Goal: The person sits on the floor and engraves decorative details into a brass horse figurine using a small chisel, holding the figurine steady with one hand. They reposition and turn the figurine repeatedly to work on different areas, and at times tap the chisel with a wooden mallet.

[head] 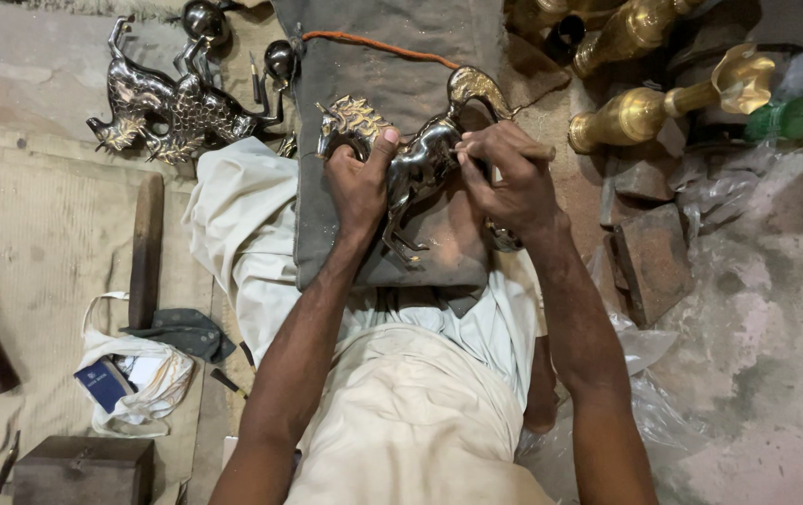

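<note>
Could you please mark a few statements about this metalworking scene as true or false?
1. The left hand grips the metal horse figurine near its golden mane. True.
2. The right hand rests on the green bottle. False: it is on the horse's rear, holding a thin tool; the bottle lies far off.
3. The horse lies on a grey cloth pad. True.
4. No other figurines are in view. False: more horse figurines lie at upper left.
5. Brass vases lie at upper right. True.
</note>
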A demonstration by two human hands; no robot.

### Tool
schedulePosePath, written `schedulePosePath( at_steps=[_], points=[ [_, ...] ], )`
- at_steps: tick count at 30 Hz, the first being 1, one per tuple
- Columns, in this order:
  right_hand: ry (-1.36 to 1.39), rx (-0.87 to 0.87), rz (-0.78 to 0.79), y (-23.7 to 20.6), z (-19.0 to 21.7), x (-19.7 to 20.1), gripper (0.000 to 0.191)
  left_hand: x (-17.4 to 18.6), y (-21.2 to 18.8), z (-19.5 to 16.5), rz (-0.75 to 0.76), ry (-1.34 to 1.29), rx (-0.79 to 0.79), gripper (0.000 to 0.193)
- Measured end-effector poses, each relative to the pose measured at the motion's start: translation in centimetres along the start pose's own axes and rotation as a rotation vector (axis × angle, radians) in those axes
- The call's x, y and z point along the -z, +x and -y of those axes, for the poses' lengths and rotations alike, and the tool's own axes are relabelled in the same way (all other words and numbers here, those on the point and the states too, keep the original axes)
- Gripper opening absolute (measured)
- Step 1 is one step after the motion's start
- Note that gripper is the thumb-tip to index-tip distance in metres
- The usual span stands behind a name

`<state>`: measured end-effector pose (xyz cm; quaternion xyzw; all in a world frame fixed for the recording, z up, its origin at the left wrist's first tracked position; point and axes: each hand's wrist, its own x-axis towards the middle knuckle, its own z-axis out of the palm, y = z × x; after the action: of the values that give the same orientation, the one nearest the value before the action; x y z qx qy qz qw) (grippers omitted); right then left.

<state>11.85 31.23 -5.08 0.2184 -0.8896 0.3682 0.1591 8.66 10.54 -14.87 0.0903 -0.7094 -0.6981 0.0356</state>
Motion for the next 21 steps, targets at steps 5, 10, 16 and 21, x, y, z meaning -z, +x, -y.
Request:
schedulePosePath(
  at_steps=[5, 10, 16, 21],
  points=[
    [0.019, 0.028, 0.05, 0.4, -0.1, 0.5, 0.011, 0.0, 0.0, -0.1, -0.02, 0.033, 0.011, 0.063],
    [0.014, 0.07, 0.091, 0.4, -0.2, 1.2, 0.012, -0.1, 0.1, -0.2, -0.017, 0.007, 0.008, 0.062],
    [0.111, -0.034, 0.049, -0.5, -0.3, 1.1, 0.013, 0.0, 0.1, -1.0, -0.002, 0.012, -0.002, 0.056],
    [0.395, -0.371, -0.146, -3.5, 0.5, 0.5, 0.017, -0.1, 0.4, -1.2, -0.031, 0.055, -0.018, 0.058]
  ],
)
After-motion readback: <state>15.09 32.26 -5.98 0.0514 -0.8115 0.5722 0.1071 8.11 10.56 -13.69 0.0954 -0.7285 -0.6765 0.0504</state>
